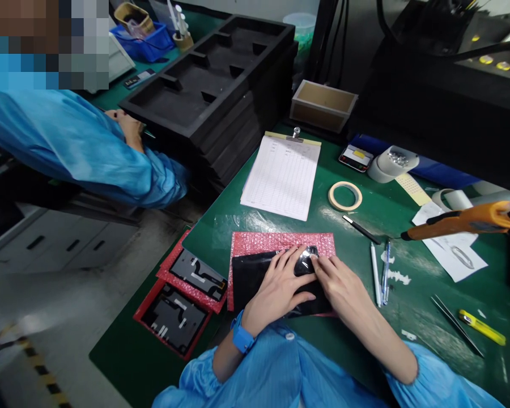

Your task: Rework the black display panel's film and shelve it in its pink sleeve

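Observation:
A glossy black panel or film-covered sheet (250, 277) lies on pink bubble wrap (263, 241) in front of me. My left hand (280, 283) rests flat on the panel with its fingers stretched out. A blue band is around that wrist. My right hand (331, 277) is at the panel's upper right part, its fingers bent and pressed together close to the left fingertips. What sits between the right fingers is too small to make out. Light glints off the black surface beside them.
Left of the bubble wrap lie two dark flat panels (176, 320) on pink wrap. A clipboard (283, 175), tape roll (345, 196), pens (375, 275), tweezers (457, 324), yellow cutter (482, 327) and orange electric screwdriver (463, 221) are around. Black trays (233, 96) stand stacked near a co-worker's blue sleeve (97, 147).

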`<state>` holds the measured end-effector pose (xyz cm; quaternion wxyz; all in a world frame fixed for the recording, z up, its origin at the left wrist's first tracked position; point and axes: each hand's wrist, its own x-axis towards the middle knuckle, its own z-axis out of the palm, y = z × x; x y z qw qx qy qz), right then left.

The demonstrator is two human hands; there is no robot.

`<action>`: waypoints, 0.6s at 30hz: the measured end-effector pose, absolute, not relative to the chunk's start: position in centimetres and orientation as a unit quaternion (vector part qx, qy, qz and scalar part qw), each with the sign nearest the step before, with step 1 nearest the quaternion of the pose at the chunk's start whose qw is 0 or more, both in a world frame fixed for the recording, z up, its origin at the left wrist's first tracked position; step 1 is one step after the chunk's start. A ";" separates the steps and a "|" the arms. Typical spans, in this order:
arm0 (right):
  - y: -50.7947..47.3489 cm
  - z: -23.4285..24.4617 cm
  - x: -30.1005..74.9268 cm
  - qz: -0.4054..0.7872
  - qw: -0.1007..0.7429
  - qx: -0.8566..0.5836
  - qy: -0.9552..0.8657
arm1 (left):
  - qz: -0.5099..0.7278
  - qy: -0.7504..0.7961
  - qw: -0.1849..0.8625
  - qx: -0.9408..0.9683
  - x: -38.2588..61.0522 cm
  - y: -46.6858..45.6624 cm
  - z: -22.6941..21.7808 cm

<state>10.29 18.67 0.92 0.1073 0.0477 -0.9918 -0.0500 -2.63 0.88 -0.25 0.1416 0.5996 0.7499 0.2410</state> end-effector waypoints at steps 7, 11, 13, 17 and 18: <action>18.8 0.9 9.8 -0.056 0.132 0.030 -0.989 | 0.238 0.752 0.145 0.597 -2.6 0.8 -0.4; 18.5 0.9 10.4 -0.037 0.134 0.042 -0.989 | 0.245 0.748 0.155 0.597 -2.6 0.9 -0.5; 18.7 0.7 10.4 -0.023 0.130 0.039 -0.990 | 0.246 0.747 0.156 0.598 -2.6 0.8 -0.5; 20.0 0.2 10.0 0.004 0.143 0.005 -0.990 | 0.237 0.750 0.151 0.599 -2.6 0.8 -0.7; 20.4 0.2 10.0 0.010 0.150 -0.005 -0.989 | 0.234 0.751 0.151 0.599 -2.5 0.8 -0.7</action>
